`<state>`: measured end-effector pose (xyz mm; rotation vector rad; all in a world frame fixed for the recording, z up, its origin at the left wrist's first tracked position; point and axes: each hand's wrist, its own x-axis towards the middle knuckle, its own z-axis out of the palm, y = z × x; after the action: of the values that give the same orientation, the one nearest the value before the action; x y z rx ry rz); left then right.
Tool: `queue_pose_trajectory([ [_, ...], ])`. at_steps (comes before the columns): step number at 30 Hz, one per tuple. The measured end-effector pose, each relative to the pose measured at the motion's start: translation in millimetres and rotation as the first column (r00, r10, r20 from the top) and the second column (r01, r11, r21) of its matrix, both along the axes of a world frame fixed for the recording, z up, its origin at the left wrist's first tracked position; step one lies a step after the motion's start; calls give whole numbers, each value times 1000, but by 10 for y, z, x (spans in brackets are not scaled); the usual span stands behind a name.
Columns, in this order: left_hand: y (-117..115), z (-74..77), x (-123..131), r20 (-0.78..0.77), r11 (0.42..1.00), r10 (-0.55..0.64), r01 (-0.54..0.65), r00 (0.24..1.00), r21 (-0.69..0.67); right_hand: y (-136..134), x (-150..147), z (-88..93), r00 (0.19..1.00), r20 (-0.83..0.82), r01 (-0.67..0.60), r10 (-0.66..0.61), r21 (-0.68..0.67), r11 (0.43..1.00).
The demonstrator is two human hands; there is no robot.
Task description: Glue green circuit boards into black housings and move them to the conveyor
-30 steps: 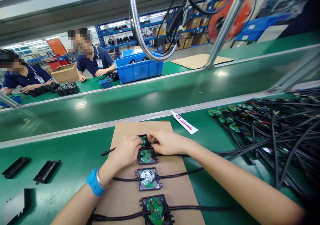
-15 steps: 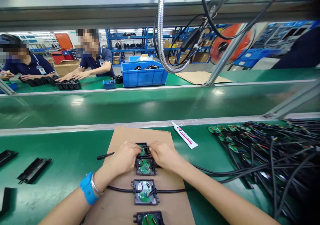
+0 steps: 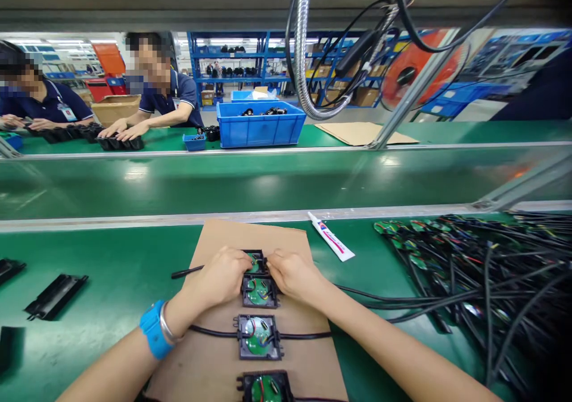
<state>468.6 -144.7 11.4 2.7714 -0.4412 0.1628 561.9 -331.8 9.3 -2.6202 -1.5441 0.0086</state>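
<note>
On a brown cardboard sheet lies a column of small black junction boxes with green circuit boards and black cables. My left hand and my right hand both pinch the farthest box from either side, fingers curled and pressed on its edges. Just below it sits a second box, then a third box, and a fourth box at the bottom edge. My left wrist wears a blue band.
A white glue tube lies right of the cardboard. A heap of black cables with green boards fills the right. Black lids lie on the left. Across the conveyor, two people work near a blue bin.
The view has tilted up and levelled, so the boxes sit lower in frame. Both hands stay pinched on the farthest box, having shifted only slightly.
</note>
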Motion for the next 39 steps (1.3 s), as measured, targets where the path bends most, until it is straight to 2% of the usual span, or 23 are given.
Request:
queue_pose_trajectory([
  [4,-27,35,-35,-18,1000,20,-20,1000,15,10,33,27,998,29,-58,59,-49,997],
  [7,-82,45,-36,-32,995,24,-21,999,96,26,32,-6,995,32,-89,91,-57,994],
  [10,-149,25,-4,-40,982,52,-43,998,182,10,18,-44,995,39,-87,87,-14,996],
  [15,-197,-16,-1,-26,976,74,-67,997,206,-56,21,-59,993,103,-69,58,110,992],
  [21,-171,-33,-74,-3,975,84,-82,996,205,-54,102,-190,974,177,-170,138,180,969],
  [27,-208,8,2,-57,972,84,-69,995,226,-48,134,-262,962,173,-244,210,208,947],
  [34,-243,53,26,-81,985,114,-102,990,136,-30,205,-237,964,99,-262,246,212,941],
  [37,-101,132,-3,-59,990,134,-132,989,39,-85,239,-158,970,77,-241,230,211,947],
  [39,65,187,-33,-31,977,208,-209,978,-33,-116,233,-59,976,69,-216,205,214,953],
])
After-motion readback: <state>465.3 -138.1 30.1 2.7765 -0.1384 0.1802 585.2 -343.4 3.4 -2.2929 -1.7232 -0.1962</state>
